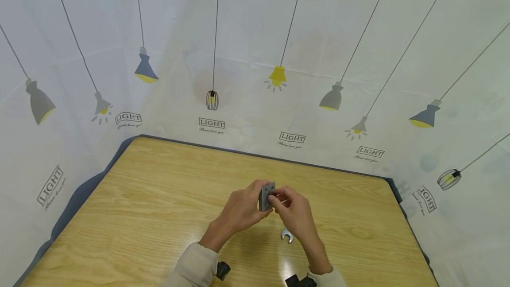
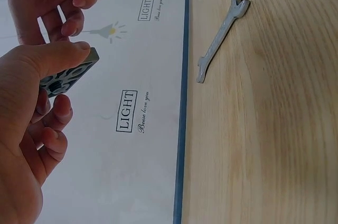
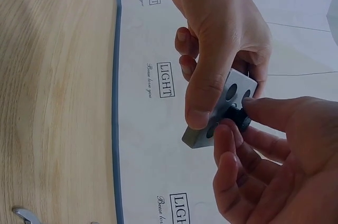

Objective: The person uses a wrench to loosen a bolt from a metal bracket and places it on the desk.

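We hold the drilled metal block (image 1: 264, 197) above the desk (image 1: 159, 198), our left hand (image 1: 242, 207) gripping its edges. At the block's holed face, our right hand (image 1: 295, 214) pinches a black bolt (image 3: 242, 121). Below the block, an open-end wrench (image 2: 217, 40) lies on the desk.

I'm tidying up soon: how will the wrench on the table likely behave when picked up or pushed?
The wrench looks like solid metal, so it is probably stiff and rather heavy for its size. Lying flat, it seems unlikely to roll; its smooth shine suggests it may slide if pushed.
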The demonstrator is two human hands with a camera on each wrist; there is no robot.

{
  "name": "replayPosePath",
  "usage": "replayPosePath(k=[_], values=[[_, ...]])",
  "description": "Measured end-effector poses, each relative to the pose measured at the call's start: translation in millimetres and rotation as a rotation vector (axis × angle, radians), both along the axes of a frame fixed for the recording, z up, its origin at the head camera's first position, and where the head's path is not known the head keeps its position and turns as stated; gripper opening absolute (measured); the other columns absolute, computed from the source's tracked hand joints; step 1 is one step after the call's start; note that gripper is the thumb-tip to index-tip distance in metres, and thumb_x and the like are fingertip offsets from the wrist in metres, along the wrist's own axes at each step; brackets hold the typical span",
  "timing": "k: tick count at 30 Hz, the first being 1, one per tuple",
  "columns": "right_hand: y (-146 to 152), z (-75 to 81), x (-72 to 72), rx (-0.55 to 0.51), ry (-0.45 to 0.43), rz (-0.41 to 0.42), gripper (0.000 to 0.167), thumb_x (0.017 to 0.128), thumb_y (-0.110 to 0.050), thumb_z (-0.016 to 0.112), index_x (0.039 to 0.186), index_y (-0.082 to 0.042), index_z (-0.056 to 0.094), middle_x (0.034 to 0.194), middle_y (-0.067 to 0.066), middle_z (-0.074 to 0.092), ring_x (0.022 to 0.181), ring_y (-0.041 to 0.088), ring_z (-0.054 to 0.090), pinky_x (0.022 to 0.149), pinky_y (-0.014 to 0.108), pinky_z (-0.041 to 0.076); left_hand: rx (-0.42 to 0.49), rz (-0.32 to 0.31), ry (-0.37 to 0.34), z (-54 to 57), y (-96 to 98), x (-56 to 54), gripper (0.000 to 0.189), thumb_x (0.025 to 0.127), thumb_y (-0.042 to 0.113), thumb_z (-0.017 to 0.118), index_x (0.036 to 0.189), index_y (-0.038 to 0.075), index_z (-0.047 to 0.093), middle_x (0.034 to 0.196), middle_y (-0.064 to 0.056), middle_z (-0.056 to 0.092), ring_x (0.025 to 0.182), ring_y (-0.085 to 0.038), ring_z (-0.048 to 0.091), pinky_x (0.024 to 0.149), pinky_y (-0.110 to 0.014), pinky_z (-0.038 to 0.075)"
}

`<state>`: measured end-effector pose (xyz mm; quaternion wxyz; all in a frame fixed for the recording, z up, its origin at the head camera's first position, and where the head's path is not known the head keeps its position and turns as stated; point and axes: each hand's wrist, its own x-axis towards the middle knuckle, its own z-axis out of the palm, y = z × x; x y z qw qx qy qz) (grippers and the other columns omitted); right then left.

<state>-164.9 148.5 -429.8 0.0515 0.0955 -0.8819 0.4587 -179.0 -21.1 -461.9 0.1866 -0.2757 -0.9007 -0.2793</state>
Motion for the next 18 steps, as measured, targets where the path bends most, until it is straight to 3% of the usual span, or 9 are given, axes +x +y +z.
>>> replayPosePath(k=[18], values=[[1.3, 0.2, 1.9, 0.042, 0.068, 0.017, 0.019, 0.088, -0.010, 0.074, 0.107, -0.010, 0.073, 0.091, 0.007, 0.071, 0.073, 0.016, 0.066, 0.065, 0.025, 0.053, -0.005, -0.002, 0.003, -1.1, 0.3, -0.6, 0.066, 0.082, 0.031, 0.082, 0.134, 0.005, 0.050, 0.111, -0.007, 0.070, 0.071, -0.010, 0.066, 0.057, -0.022, 0.050]])
